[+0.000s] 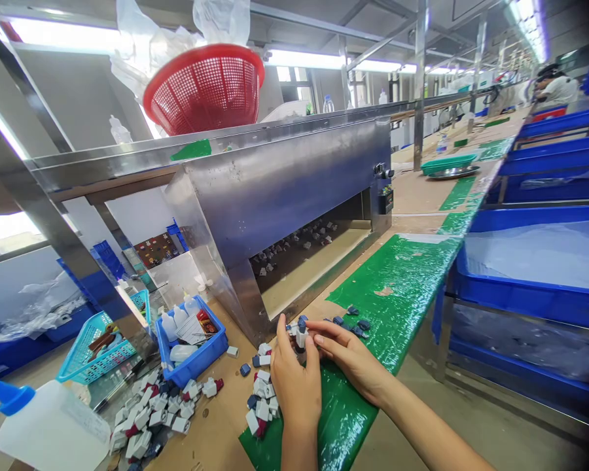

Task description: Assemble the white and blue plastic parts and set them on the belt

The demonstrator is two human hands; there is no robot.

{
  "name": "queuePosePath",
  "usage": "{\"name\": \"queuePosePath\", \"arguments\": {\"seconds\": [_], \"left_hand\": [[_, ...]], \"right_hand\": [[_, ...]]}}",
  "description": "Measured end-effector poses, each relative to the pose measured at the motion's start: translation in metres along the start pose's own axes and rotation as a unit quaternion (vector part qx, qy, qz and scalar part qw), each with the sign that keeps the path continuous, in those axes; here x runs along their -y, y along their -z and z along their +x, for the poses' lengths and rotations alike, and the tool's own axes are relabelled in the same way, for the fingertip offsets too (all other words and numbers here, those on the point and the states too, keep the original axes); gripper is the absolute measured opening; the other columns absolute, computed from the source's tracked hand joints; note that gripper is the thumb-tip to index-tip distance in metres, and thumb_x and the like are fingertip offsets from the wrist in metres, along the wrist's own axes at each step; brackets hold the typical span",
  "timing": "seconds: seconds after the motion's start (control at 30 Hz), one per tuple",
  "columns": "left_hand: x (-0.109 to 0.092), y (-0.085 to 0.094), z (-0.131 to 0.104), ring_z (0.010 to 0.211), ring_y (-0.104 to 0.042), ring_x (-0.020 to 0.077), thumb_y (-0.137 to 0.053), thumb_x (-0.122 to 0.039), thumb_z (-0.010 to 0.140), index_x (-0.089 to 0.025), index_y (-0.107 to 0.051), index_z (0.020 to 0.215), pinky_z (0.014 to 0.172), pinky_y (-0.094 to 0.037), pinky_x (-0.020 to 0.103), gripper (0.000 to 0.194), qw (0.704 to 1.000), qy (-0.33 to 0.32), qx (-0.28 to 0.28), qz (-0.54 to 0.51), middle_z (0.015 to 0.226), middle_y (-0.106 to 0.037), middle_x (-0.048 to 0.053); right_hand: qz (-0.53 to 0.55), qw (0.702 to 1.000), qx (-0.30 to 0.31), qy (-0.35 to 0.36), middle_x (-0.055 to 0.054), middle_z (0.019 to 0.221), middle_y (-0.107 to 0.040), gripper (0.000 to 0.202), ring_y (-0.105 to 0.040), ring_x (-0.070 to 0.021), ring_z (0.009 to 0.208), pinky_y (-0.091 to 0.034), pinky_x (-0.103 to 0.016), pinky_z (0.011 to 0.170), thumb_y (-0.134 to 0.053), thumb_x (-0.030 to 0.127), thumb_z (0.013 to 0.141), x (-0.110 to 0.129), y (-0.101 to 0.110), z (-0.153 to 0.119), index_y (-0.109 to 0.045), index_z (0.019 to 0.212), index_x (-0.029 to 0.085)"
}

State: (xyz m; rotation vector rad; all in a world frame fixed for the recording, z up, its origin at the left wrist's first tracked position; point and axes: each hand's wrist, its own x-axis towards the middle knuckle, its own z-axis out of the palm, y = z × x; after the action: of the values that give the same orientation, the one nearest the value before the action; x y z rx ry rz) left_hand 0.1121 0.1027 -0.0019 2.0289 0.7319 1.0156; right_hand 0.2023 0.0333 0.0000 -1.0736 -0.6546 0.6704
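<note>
Your left hand [294, 386]: grip clenched around a small white part [301, 338] with a blue cap, held just above the green mat [397, 288]. Your right hand [349, 356]: fingertips touching that part, grip not clearly closed. Worktop [216, 425]: loose white pieces [150, 418] left, small blue caps [356, 326] beside your right hand.

Factory assembly line: steel conveyor housing [285, 190], blue parts bins [535, 294].
</note>
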Motion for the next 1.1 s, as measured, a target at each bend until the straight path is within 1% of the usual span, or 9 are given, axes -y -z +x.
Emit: {"name": "queuePosePath", "arguments": {"seconds": [0.17,0.3,0.43,0.67,0.8,0.97,1.1], "left_hand": [[0.0016,0.0008,-0.0013,0.11,-0.048,0.0194,-0.028,-0.036,0.09,-0.021,-0.028,0.134,0.092,-0.037,0.036,0.046,1.0,-0.023,0.012,-0.008,0.121,-0.053,0.008],[-0.0003,0.0017,-0.0018,0.111,-0.048,0.0171,-0.024,-0.033,0.091,-0.019,-0.033,0.131,0.093,-0.037,0.032,0.044,0.998,-0.048,0.026,-0.012,0.124,-0.051,0.008],[-0.0021,0.0022,-0.0013,0.111,-0.048,0.0165,-0.024,-0.03,0.091,-0.018,-0.038,0.128,0.094,-0.037,0.031,0.042,0.998,-0.058,0.032,-0.013,0.122,-0.053,0.008],[-0.0022,0.0025,-0.0005,0.108,-0.05,0.0132,-0.022,-0.03,0.092,-0.021,-0.038,0.128,0.092,-0.039,0.028,0.04,0.998,-0.057,0.03,-0.022,0.124,-0.052,0.006],[-0.0025,0.0026,-0.0011,0.108,-0.05,0.0139,-0.023,-0.03,0.092,-0.02,-0.039,0.128,0.093,-0.038,0.029,0.04,0.998,-0.059,0.028,-0.023,0.125,-0.051,0.007],[-0.0032,0.0024,0.0,0.112,-0.048,0.0128,-0.024,-0.03,0.092,-0.021,-0.04,0.127,0.094,-0.038,0.027,0.039,0.997,-0.065,0.032,-0.03,0.127,-0.05,0.006],[-0.0025,0.0021,0.0007,0.112,-0.047,0.0134,-0.025,-0.031,0.092,-0.021,-0.043,0.125,0.095,-0.037,0.028,0.039,0.997,-0.064,0.033,-0.032,0.123,-0.052,0.005]], "right_hand": [[-0.016,1.0,0.025,0.001,-0.004,0.085,-0.064,0.038,-0.054,-0.0159,0.077,-0.043,-0.027,0.071,-0.073,0.043,0.063,0.0002,0.0001,-0.0001,-0.067,0.092,0.021],[-0.019,0.999,0.035,0.005,-0.004,0.082,-0.064,0.035,-0.054,-0.0168,0.076,-0.043,-0.029,0.071,-0.072,0.043,0.063,-0.0011,0.0003,-0.0005,-0.067,0.089,0.02],[-0.016,0.999,0.034,0.007,-0.004,0.084,-0.063,0.034,-0.055,-0.0177,0.077,-0.044,-0.03,0.074,-0.073,0.044,0.063,-0.0016,0.0006,-0.001,-0.067,0.088,0.021],[-0.012,0.999,0.043,0.007,-0.004,0.079,-0.063,0.034,-0.054,-0.0161,0.074,-0.045,-0.03,0.074,-0.073,0.045,0.062,0.0018,-0.0002,-0.0017,-0.069,0.087,0.021],[-0.013,0.999,0.042,0.009,-0.004,0.077,-0.063,0.034,-0.053,-0.0157,0.072,-0.044,-0.03,0.073,-0.073,0.044,0.063,0.0011,0.0,-0.0015,-0.069,0.088,0.021],[-0.013,0.999,0.038,0.009,-0.004,0.078,-0.063,0.034,-0.053,-0.0162,0.073,-0.044,-0.031,0.073,-0.072,0.043,0.064,-0.0008,0.0003,-0.0017,-0.068,0.089,0.02],[-0.012,0.999,0.039,0.007,-0.003,0.078,-0.062,0.035,-0.053,-0.0158,0.072,-0.044,-0.03,0.072,-0.071,0.043,0.065,-0.0006,0.0005,-0.0018,-0.067,0.09,0.02]]}}
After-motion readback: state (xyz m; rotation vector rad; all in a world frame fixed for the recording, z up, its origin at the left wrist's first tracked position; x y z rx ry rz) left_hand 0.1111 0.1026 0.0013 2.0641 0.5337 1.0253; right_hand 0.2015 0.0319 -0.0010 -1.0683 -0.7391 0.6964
